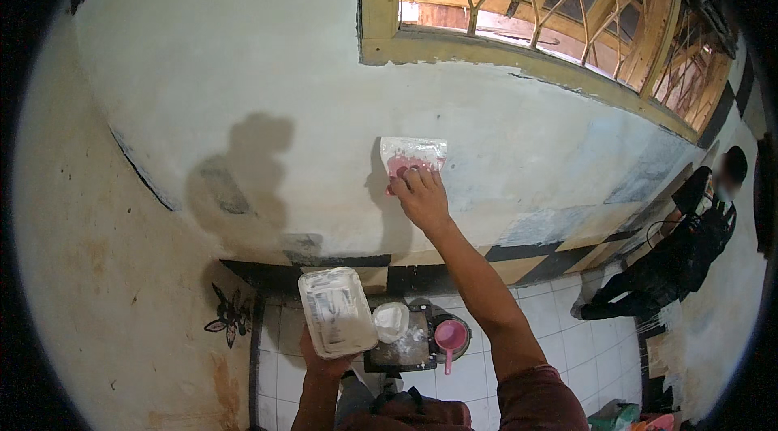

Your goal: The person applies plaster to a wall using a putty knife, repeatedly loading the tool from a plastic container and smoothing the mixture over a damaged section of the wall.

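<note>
My right hand (423,198) is closed on a wide, flat putty spreader (414,147). Its blade is coated in white, with pinkish red showing below, and lies against the pale wall (308,83) under the window. My left hand (326,362) supports a white rectangular plastic tub (309,313) from underneath, at waist height. Pale, smeared paste shows in the tub; most of the left fingers are hidden beneath it.
Below are a dark, white-spattered stand (409,342), a white bag-like item (391,322) and a pink dipper (450,335) over a round container. A barred wooden window (385,49) is above right. A person in dark clothes (689,257) stands at the right on white tiles (559,326).
</note>
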